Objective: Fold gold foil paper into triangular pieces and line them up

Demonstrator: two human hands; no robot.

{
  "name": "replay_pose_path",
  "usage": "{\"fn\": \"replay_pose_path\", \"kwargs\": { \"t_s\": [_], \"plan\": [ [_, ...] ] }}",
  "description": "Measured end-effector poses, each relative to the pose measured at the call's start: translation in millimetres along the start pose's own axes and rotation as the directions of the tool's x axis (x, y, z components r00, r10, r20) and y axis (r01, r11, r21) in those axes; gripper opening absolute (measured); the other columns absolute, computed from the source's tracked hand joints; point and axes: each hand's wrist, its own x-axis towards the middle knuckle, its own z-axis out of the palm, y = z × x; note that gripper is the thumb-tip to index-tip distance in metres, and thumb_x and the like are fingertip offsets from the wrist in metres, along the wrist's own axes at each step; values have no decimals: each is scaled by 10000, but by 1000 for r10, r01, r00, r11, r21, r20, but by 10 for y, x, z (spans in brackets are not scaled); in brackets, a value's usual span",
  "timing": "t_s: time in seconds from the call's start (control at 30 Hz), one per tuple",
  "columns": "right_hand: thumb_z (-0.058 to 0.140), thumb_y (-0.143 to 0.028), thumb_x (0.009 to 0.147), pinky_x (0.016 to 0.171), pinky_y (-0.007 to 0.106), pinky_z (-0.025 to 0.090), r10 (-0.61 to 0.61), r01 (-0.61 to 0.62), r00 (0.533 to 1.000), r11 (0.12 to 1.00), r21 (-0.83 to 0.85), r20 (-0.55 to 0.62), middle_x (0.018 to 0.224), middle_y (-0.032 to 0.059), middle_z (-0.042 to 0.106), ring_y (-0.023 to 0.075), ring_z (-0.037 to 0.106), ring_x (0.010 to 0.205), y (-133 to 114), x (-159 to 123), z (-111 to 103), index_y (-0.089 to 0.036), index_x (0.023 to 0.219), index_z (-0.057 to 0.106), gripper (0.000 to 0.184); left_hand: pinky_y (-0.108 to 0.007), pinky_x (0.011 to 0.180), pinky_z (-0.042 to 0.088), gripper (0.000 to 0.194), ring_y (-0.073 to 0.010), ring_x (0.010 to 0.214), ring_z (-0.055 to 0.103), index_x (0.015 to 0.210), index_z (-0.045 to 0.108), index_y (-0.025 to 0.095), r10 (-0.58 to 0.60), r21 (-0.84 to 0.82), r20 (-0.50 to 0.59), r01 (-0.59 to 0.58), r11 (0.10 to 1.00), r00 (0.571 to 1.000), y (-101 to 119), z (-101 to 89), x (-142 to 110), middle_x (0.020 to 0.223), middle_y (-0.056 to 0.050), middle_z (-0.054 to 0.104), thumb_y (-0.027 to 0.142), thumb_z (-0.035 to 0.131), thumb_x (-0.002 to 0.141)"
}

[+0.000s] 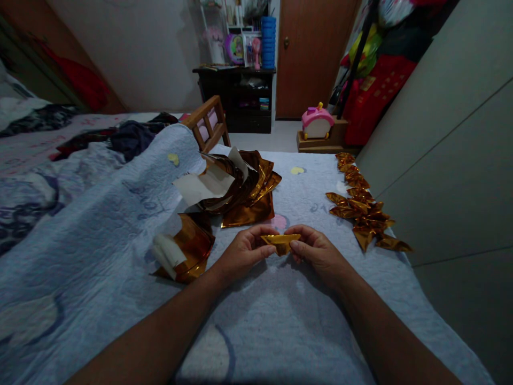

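Observation:
A small folded piece of gold foil paper point(282, 244), wide along its top edge and narrowing below, is pinched between my two hands over the bed. My left hand point(250, 247) grips its left end between thumb and fingers. At the right end, my right hand point(315, 248) holds it the same way. Beyond my left hand lies a large fanned stack of gold foil sheets point(248, 211) with pale undersides. A smaller curled bundle of foil sheets point(192, 247) rests left of my left hand. Several folded gold foil pieces point(363, 211) lie in a row to the right.
A light blue quilt point(256, 331) covers the bed and rises in a fold at the left. Past the far edge are a wooden bed rail point(206, 123), a dark cabinet point(236, 99) and a pink toy point(317, 122). A pale panel point(452, 160) borders the right side.

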Motion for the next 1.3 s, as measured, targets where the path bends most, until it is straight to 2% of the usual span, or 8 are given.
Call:
{"fn": "replay_pose_path", "kwargs": {
  "t_s": [0.2,0.5,0.87,1.13,1.3],
  "plan": [
    [821,-342,757,538,221,394,-7,7,1000,1000,3,22,788,-5,668,82,528,593,-14,-8,7,-196,998,702,306,-269,748,500,374,-161,787,671,991,704,149,-40,-30,-7,39,999,999,14,13,3,892,-51,740,281,888,693],
    [826,-353,766,595,225,433,3,-5,998,999,34,63,879,17,703,89,559,648,10,-21,-24,-216,1060,723,341,-233,680,452,357,-110,696,594,924,710,149,-45,-42,-29,43,998,999,49,11,2,802,-12,693,314,898,669],
    [850,-342,760,543,219,423,8,-11,998,999,52,56,804,4,692,79,539,581,-10,-14,7,-194,1005,733,310,-227,634,425,347,-108,657,558,892,692,147,-40,-8,-61,39,999,997,67,23,1,744,-1,660,327,893,673],
    [846,-361,765,554,224,458,15,-19,998,998,64,56,840,11,695,86,558,598,30,-10,-10,-204,1014,717,322,-219,618,404,360,-97,622,538,829,654,155,-71,-13,-60,70,997,996,29,3,4,685,19,632,368,894,664],
    [845,-304,745,561,227,461,6,-14,998,992,124,65,816,7,683,94,552,608,-10,-28,-2,-213,984,725,282,-209,604,389,378,-93,625,529,836,681,149,-76,-31,-49,74,997,996,10,-21,11,701,9,642,406,898,663]
  ]
}}
